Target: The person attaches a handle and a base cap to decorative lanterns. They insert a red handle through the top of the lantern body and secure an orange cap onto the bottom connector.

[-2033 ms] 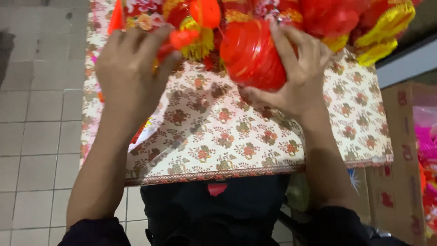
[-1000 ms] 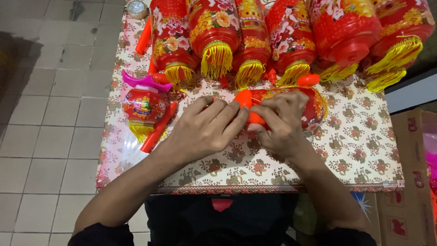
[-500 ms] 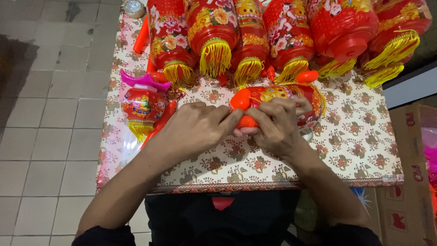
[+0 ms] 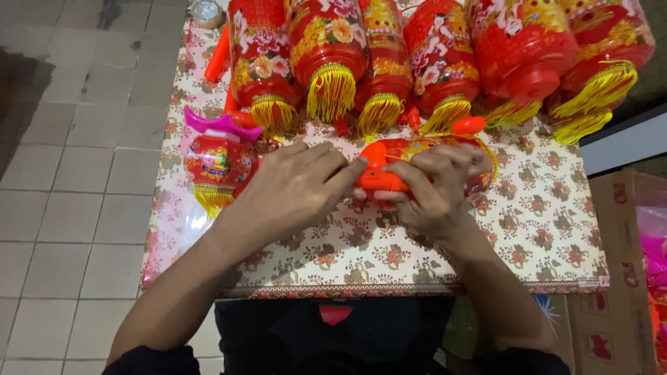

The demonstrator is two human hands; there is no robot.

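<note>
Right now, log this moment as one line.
left hand: on orange plastic lantern cap | right hand: gripping red lantern | surface: floral tablecloth

A table stands before the person, a tiled floor to its left and boxes to its right. Along the table's far edge lies a row of lanterns, side by side, tassels toward the person. Nearer, at the middle, a lantern lies on its side under both hands: the left hand at its left end, the right hand over its middle. Left of the left hand lies a small lantern. A stick lies at the far left corner, a tape roll behind it.
</note>
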